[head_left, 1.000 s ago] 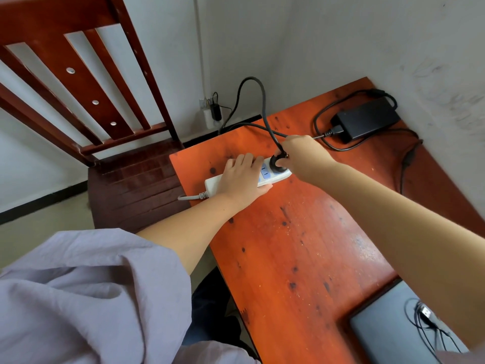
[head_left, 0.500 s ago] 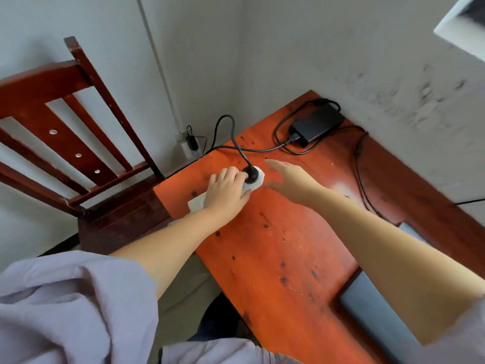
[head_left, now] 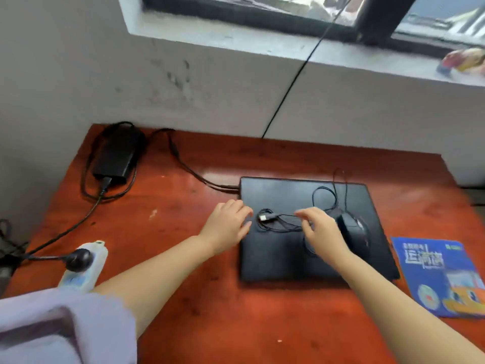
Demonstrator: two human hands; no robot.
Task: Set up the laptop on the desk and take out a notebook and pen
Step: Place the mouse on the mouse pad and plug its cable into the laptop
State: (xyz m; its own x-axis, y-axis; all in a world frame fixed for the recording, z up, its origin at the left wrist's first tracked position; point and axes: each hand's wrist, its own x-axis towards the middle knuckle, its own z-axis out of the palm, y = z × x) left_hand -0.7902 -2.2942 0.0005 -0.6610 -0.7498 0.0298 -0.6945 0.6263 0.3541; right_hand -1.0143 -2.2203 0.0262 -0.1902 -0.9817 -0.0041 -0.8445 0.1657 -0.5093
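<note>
Hands (head_left: 228,224) over red desk (head_left: 183,324), windowsill (head_left: 262,46)

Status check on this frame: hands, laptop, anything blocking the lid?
Left hand open at laptop edge. Right hand open over mouse cable. Laptop closed, charger lead in. Mouse and cable lie on lid.

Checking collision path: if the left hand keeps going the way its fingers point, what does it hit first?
Probably the mouse cable's USB plug lying on the closed laptop, just beyond the left hand; height above the lid is unclear.
</note>
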